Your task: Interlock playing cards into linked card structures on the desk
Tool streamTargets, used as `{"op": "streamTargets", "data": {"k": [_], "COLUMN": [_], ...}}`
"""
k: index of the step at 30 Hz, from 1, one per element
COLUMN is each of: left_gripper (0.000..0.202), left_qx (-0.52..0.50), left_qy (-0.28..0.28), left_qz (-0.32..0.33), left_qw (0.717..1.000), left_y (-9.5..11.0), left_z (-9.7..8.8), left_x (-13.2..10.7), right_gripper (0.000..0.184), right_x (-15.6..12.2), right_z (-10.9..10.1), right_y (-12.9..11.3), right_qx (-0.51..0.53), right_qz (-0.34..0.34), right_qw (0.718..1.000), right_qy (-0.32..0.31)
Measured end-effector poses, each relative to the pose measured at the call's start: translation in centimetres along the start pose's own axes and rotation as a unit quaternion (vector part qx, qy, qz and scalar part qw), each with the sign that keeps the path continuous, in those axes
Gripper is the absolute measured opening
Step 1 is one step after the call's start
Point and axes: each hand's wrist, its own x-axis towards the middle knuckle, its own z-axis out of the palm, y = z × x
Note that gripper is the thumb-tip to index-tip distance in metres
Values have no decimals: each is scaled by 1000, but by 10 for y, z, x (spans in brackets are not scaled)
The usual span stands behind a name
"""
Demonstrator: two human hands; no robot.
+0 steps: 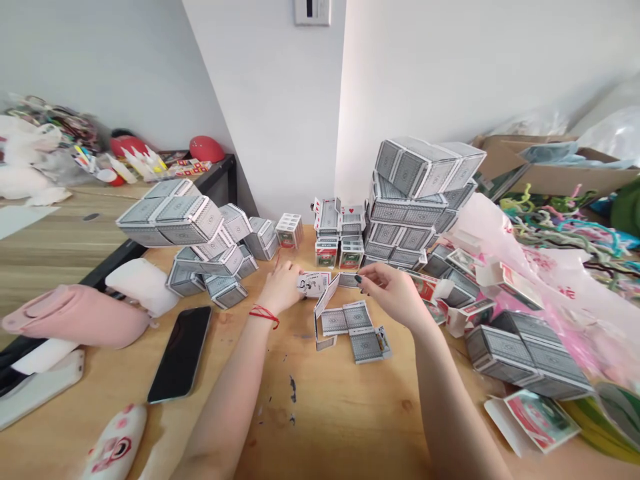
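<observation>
My left hand (283, 287), a red string at its wrist, has its fingers closed at the left edge of a white joker playing card (315, 285). My right hand (387, 290), with dark nails, pinches the right end of a grey-backed playing card (348, 280). That card meets a tilted folded card (326, 299) at a corner. In front lie flat grey-backed cards (345, 321) and a small pile of cards (367, 347) with a face card peeking out. Behind my hands stand red and green card boxes (326, 253) with cards stacked above them.
Tall stacks of card-covered blocks rise at the left (187, 220) and right (423, 180). A black phone (180, 353) and a pink pouch (75, 317) lie left. Opened card boxes (540, 417), more blocks (525, 353) and yellow tape (610, 420) are at right.
</observation>
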Motion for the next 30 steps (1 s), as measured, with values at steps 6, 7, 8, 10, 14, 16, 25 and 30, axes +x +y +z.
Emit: {"op": "streamTargets", "data": {"k": [6, 7, 8, 10, 14, 16, 25, 30], "left_gripper": [32, 32, 33, 40, 46, 44, 31, 25], "left_qx": [-22, -29, -39, -72, -186, -239, -446, -512], "left_qy": [42, 51, 61, 86, 111, 94, 46, 124], "left_qz": [17, 21, 23, 29, 76, 81, -12, -10], "left_qw": [999, 998, 997, 993, 973, 963, 894, 850], "left_y": [3, 4, 5, 9, 18, 21, 17, 23], "left_z": [-5, -7, -10, -17, -29, -30, -14, -25], "left_x": [-11, -13, -16, -22, -33, -36, -44, -50], "right_gripper": [20, 19, 18, 18, 56, 62, 8, 5], "right_x": [-4, -5, -7, -10, -18, -22, -36, -50], "right_z": [11, 10, 10, 11, 22, 31, 2, -27], "right_y": [30, 33, 37, 43, 52, 53, 58, 34], "right_qx": [102, 89, 59, -32, -215, -248, -97, -226], "right_qz": [50, 51, 45, 30, 69, 102, 98, 64], "right_qw": [993, 994, 997, 999, 971, 959, 985, 972], "right_qy": [8, 21, 31, 16, -74, -88, -101, -11]}}
